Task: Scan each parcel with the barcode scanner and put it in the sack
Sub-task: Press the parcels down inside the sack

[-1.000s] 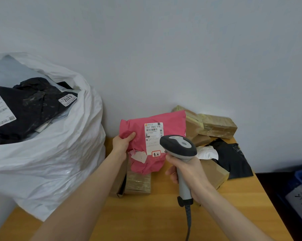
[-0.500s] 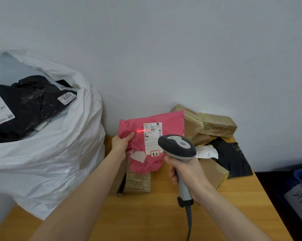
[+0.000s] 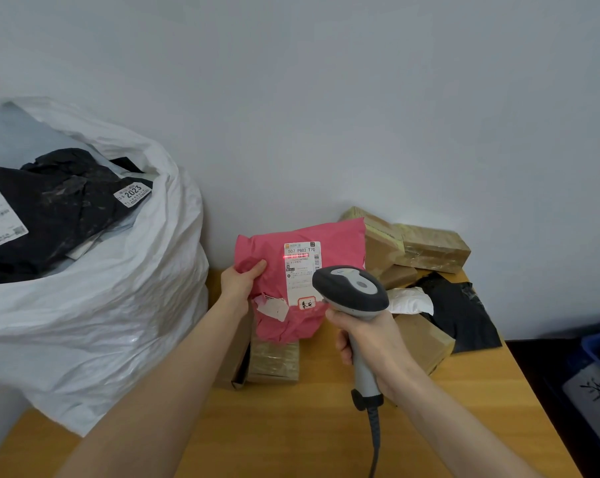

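My left hand (image 3: 240, 279) grips the left edge of a pink parcel (image 3: 340, 246) and holds it upright above the table, its white label facing me. A red scan line lies across the barcode on the label (image 3: 300, 267). My right hand (image 3: 367, 339) grips the handle of a grey barcode scanner (image 3: 350, 293), whose head points at the label from just in front of it. The big white sack (image 3: 119, 305) stands at the left, open, with black parcels (image 3: 50, 208) inside.
Several brown taped boxes (image 3: 429, 246) and a black bag (image 3: 460, 312) are piled against the wall behind the pink parcel. More boxes (image 3: 274, 360) lie under it on the wooden table (image 3: 291, 426). A blue bin (image 3: 598, 346) sits at the right, off the table.
The scanner's red line came on, first over the parcel's left part, and now sits on the label's barcode. Both hands have barely moved.
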`<act>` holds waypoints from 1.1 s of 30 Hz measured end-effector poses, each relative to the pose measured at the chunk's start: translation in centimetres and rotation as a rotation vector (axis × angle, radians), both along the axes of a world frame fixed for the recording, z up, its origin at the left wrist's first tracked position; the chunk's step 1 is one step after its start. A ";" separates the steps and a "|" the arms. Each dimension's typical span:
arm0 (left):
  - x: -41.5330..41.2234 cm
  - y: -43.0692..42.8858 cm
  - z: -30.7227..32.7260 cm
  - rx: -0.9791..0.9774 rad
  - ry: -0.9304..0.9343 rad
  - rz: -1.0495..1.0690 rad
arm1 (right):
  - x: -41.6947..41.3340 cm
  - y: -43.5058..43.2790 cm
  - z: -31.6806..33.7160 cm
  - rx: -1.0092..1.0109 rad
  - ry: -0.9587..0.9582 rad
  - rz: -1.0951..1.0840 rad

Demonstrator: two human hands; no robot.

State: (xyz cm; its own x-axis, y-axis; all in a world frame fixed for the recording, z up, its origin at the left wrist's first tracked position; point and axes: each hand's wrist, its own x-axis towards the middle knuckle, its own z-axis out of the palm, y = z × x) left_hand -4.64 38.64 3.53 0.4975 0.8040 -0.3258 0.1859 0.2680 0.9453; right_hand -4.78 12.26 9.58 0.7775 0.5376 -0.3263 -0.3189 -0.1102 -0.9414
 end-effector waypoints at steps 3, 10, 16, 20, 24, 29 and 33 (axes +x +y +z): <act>0.1 0.0 0.0 -0.006 -0.010 0.008 | 0.1 0.0 0.0 0.013 0.009 0.001; -0.3 -0.3 0.7 0.019 -0.022 0.022 | 0.8 0.0 -0.1 0.070 -0.004 0.030; -1.8 -0.8 3.5 0.053 -0.108 0.056 | 2.7 1.7 1.4 0.212 -0.009 0.088; -4.1 0.7 9.4 0.172 -0.225 0.108 | 3.8 5.6 4.4 0.297 -0.029 0.159; -8.6 5.5 18.4 0.367 -0.297 0.237 | 2.5 11.6 9.2 0.388 -0.117 0.218; -16.5 15.3 26.8 0.593 -0.271 0.441 | -0.4 20.5 14.1 0.479 -0.139 0.260; -21.3 24.2 27.9 0.639 -0.173 0.603 | -2.8 28.3 15.8 0.493 -0.161 0.284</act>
State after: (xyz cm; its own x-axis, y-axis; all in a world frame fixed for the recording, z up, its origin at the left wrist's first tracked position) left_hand -25.91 62.81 31.46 -0.0678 0.9470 0.3139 0.0248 -0.3129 0.9494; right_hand -7.54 40.59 25.36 0.5996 0.7905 0.1249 -0.1903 0.2924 -0.9372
